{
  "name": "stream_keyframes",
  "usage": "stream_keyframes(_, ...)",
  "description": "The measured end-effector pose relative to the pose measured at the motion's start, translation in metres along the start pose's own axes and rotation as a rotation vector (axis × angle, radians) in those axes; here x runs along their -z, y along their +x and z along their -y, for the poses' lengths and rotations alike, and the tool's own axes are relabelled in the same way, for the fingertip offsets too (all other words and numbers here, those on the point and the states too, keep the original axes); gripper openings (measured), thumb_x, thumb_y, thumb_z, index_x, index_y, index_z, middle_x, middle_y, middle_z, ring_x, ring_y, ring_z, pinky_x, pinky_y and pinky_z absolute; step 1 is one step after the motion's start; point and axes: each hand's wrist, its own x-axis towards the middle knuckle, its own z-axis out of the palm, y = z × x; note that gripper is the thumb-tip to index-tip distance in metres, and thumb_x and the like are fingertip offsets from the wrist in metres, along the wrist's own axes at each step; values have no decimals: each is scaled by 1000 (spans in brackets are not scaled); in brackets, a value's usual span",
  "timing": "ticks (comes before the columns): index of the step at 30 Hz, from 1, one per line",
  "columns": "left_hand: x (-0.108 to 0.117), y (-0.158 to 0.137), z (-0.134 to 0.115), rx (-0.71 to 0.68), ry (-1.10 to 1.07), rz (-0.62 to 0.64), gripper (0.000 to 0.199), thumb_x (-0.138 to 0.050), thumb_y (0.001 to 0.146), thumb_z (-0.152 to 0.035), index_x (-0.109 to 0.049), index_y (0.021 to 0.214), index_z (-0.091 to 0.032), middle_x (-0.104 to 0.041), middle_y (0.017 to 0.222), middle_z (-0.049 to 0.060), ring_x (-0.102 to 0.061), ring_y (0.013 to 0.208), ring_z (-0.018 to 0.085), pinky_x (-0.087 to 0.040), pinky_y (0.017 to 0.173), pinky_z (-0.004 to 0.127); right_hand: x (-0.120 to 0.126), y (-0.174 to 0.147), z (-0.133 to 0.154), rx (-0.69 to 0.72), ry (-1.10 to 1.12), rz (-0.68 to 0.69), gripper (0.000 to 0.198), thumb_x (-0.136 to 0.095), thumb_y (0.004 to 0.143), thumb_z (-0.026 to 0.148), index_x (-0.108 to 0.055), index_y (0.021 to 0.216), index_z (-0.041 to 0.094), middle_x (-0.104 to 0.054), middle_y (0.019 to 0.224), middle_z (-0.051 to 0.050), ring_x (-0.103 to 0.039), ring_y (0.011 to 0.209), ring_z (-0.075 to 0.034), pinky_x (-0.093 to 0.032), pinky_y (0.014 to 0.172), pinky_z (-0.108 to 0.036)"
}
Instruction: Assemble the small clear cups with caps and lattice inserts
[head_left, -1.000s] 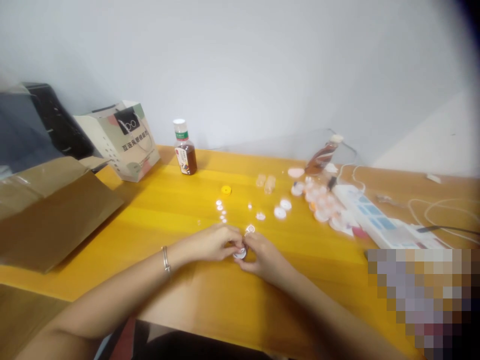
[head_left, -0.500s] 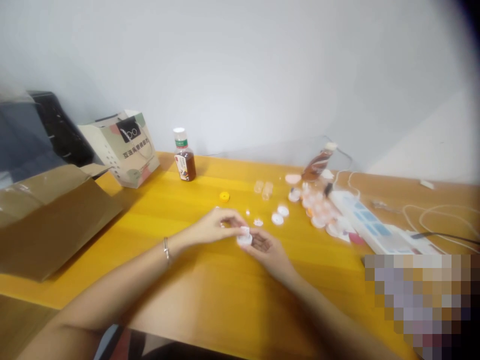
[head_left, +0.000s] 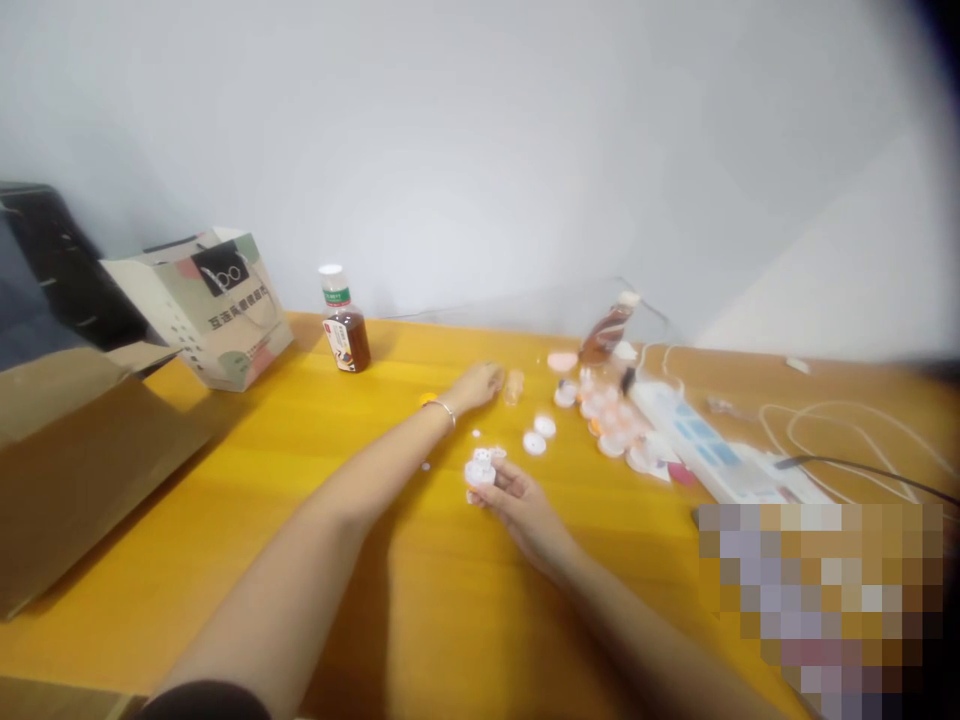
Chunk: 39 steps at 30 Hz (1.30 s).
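Observation:
My right hand (head_left: 521, 505) pinches a small white round plastic piece (head_left: 480, 473) between thumb and fingers, above the table. A smaller white part with dark specks shows at its top. My left hand (head_left: 478, 388) is stretched out to the back of the table, fingers curled down; what they close on is hidden. Just right of it stands a short clear plastic tube (head_left: 514, 387). Under the left wrist a yellow round piece (head_left: 428, 399) is partly covered. Two white discs (head_left: 535, 442) lie to the right of the held piece, and small white bits lie near it.
A bottle of brown liquid (head_left: 346, 325) and a paper bag (head_left: 232, 310) stand at the back left, a cardboard box (head_left: 97, 450) in front. At right lie a heap of pale round pieces (head_left: 611, 415), a tilted bottle (head_left: 606, 332), a white-blue box (head_left: 690, 435) and cables (head_left: 847, 410).
My left hand has let go of the white piece and reached away to the clear tubes, covering one. My right hand keeps the white piece. The view has shifted slightly right.

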Motion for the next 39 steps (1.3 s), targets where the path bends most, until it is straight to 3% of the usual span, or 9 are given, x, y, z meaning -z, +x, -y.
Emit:
stream_keyframes(3, 6, -4, -2, 34, -24, -57, 23, -53, 73, -11, -57, 96, -8, -61, 94, 14, -54, 93, 23, -37, 87, 35, 0, -1, 3, -18, 34, -7, 35, -74, 56, 27, -63, 89, 21, -64, 83, -2, -55, 68, -12, -45, 67, -25)
stream_keyframes(6, 27, -22, -12, 65, -70, -124, 31, -54, 76, -20, -51, 105, -8, -59, 96, 14, -55, 90, 21, -40, 83, 35, 1, -1, 6, -21, 9, -22, 32, -74, 57, 30, -65, 86, 21, -64, 81, -2, -54, 64, -12, -45, 65, -25)
stream_keyframes(10, 62, -74, -42, 48, -188, -99, 30, -45, 84, -31, -47, 108, -12, -61, 94, 9, -59, 82, 14, -45, 75, 28, 3, -1, 7, -12, -47, -6, 27, -72, 60, 34, -66, 82, 19, -62, 70, -1, -52, 57, -10, -43, 58, -23)
stream_keyframes(12, 73, -105, -58, 30, -325, -27, 31, -54, 80, -32, -50, 105, -14, -61, 94, 7, -58, 83, 14, -44, 77, 28, 3, -1, 8, -8, -79, 23, 25, -70, 62, 35, -66, 80, 18, -62, 66, 0, -53, 56, -10, -43, 56, -23)
stream_keyframes(17, 74, -150, -80, 63, -396, -19, 30, -57, 78, -28, -52, 104, -16, -60, 93, 6, -57, 82, 13, -44, 77, 27, 2, -4, 8, -8, -140, 91, 26, -70, 64, 35, -65, 83, 18, -64, 64, 0, -56, 55, -11, -44, 57, -25)
stream_keyframes(24, 69, -150, -81, 54, -370, -13, 30, -57, 78, -27, -51, 105, -16, -60, 91, 5, -57, 81, 14, -44, 78, 28, 0, -5, 11, -25, -177, 109, 23, -70, 64, 31, -65, 83, 18, -64, 62, 2, -55, 53, -8, -42, 55, -23)
stream_keyframes(35, 62, -154, -79, -11, -315, 120, 30, -58, 77, -28, -55, 105, -15, -62, 96, 7, -57, 86, 14, -44, 80, 28, 2, -6, 15, -13, -234, 127, 23, -69, 66, 29, -65, 86, 18, -64, 64, 1, -55, 54, -8, -43, 56, -22)
stream_keyframes(39, 59, -154, -78, 12, -335, 90, 28, -59, 76, -28, -57, 100, -14, -62, 93, 6, -56, 85, 14, -43, 81, 27, 2, -7, 14, -10, -234, 128, 22, -68, 67, 29, -65, 86, 18, -64, 63, 2, -55, 54, -7, -43, 55, -21)
